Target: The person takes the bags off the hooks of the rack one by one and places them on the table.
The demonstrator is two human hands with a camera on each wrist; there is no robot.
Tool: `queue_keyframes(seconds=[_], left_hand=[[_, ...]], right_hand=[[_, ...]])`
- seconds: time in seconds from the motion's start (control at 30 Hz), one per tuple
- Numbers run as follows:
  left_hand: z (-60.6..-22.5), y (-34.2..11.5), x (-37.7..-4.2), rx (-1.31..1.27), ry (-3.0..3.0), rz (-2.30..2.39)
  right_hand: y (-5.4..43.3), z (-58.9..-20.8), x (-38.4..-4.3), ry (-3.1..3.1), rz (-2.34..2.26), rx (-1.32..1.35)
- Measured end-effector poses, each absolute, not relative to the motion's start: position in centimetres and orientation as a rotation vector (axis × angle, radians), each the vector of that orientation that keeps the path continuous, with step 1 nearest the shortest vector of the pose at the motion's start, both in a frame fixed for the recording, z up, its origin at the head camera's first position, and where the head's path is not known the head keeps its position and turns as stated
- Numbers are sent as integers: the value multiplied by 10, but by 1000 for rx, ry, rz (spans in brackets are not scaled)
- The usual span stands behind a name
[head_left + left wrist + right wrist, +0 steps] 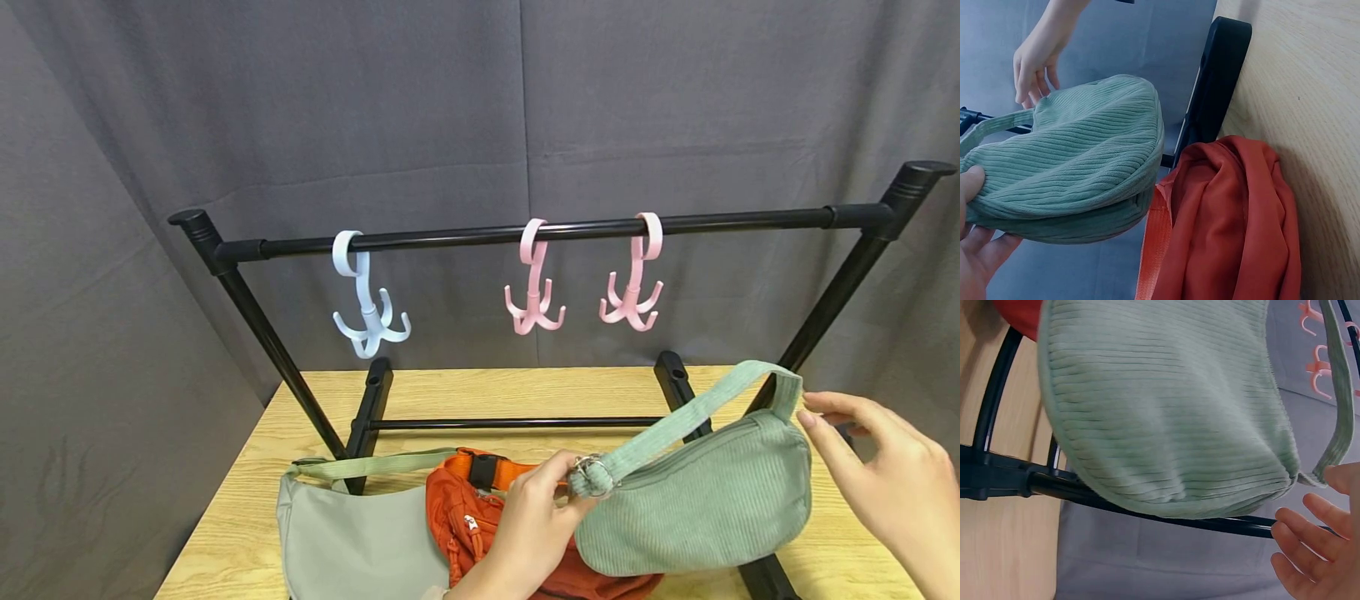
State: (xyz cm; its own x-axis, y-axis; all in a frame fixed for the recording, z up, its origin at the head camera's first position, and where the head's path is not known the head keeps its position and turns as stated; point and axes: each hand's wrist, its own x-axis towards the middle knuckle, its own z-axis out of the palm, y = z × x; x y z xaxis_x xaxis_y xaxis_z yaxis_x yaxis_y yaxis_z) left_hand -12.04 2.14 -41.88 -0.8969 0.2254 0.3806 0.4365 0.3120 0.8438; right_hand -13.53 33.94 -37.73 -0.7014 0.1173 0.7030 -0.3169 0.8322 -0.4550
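A green corduroy shoulder bag hangs raised and tilted over the table. My left hand pinches its left end by the metal rings, where the strap joins. In the left wrist view, left fingers show at the bag's near end. Beside the bag's other end is my right hand, its fingers apart and loosely bent in the right wrist view. The right thumb is close to the strap's end; whether it touches cannot be made out.
Below lie a red-orange waist bag and a grey-green shoulder bag on the wooden table. A black rack's top bar bears a light blue hook and two pink hooks. A grey curtain hangs behind.
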Motion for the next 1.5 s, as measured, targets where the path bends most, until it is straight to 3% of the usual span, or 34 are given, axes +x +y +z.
queue_keyframes(seconds=[0.4,0.77,1.5], left_hand=[[-422,23,-121,-619,-2382,-1619],[-421,24,-120,-620,-2373,-1637],[-406,19,-136,-674,-2545,-1570]], right_hand=[[360,-391,-133,-2554,832,-49],[377,-415,-137,-2687,1142,44],[372,-425,-134,-2728,1126,-159]])
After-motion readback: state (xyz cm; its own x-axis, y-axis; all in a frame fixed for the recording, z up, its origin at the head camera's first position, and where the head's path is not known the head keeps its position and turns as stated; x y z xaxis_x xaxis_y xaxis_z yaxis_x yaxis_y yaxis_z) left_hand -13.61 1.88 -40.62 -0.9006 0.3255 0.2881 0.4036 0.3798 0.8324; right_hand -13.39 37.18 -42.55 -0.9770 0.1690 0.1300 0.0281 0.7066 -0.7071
